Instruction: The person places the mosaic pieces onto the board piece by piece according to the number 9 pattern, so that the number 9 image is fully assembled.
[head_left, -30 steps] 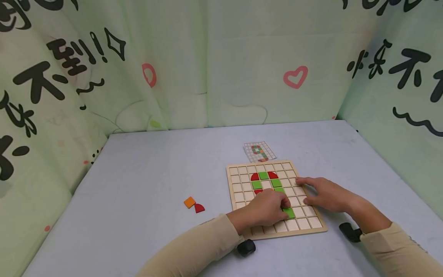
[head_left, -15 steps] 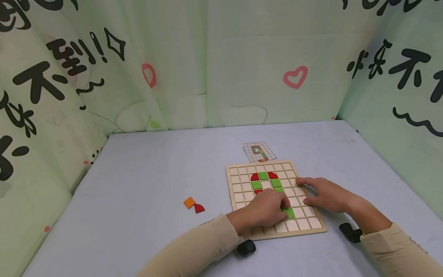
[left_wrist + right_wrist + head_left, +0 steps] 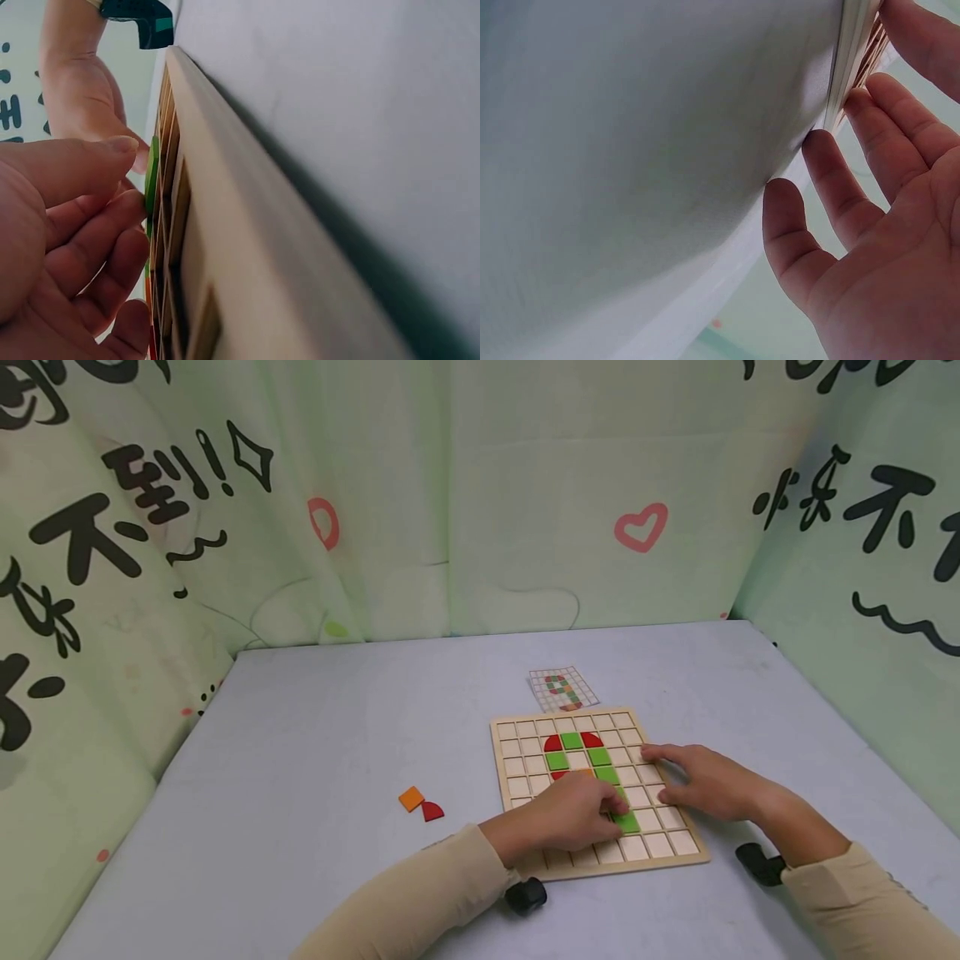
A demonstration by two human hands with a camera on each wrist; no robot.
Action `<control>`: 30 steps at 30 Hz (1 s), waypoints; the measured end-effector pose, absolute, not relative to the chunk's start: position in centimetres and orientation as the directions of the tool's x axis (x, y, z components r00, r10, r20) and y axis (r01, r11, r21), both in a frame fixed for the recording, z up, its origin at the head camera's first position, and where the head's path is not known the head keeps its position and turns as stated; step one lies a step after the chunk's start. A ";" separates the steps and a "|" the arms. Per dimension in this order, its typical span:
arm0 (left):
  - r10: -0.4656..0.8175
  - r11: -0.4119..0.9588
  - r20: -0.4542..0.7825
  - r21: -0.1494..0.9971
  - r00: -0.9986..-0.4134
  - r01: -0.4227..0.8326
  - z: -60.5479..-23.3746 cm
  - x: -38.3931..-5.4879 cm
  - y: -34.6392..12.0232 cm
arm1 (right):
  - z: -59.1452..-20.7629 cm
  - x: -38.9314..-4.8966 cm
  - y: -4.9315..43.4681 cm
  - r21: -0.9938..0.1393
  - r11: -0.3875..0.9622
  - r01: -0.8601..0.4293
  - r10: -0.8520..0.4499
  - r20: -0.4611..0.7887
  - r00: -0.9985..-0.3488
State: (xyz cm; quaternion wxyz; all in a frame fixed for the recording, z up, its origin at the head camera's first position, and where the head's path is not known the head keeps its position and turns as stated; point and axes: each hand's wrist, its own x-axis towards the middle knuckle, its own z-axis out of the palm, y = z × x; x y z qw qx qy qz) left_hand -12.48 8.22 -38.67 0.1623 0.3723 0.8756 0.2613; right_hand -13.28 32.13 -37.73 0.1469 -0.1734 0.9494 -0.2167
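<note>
Lying flat on the desk [image 3: 322, 735], the gridded board [image 3: 682, 842] sits within easy reach of both hands. With the board read as a clock, twelve pointing away from the person, the right hand [image 3: 712, 785] is at three o'clock, its fingers extended and touching the edge without gripping it. That contact probably serves to stop the board sliding.

The left hand [image 3: 573, 814] reaches in from eight o'clock, fingers loosely bent, with a gap between thumb and fingers. Its tips are at a green tile [image 3: 627, 822] just off the centre toward five o'clock. The hand looks relaxed rather than pinching, a pose suited to nudging so small a thing; whether the tips touch it is hard to tell.

Toward twelve o'clock, other green tiles [image 3: 572, 741] and red pieces [image 3: 592, 739] form an arch, each in its own cell, where the grid lines likely hold them from drifting. The left hand hides part of the run below. Just beyond the board at twelve o'clock, the card [image 3: 564, 689] shows a similar arch, probably set there to be seen past the hands.

At nine o'clock, well apart from the board, the orange tile [image 3: 411, 798] and loose red piece [image 3: 432, 811] lie together, presumably to suit the left hand.
</note>
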 end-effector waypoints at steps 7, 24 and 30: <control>0.756 0.559 -0.123 0.632 -0.643 0.536 -38.4 -12.7 7.6 | -37.8 -13.3 32.1 -0.461 0.850 -0.255 -0.385 -0.213 -0.898; 0.711 0.574 -0.178 0.705 -0.680 0.416 -38.0 -13.2 6.7 | -37.8 -13.3 32.0 -0.459 0.848 -0.265 -0.392 -0.207 -0.896; 0.703 0.567 -0.170 0.721 -0.690 0.400 -37.9 -13.3 6.0 | -37.8 -13.3 32.1 -0.457 0.851 -0.258 -0.387 -0.213 -0.897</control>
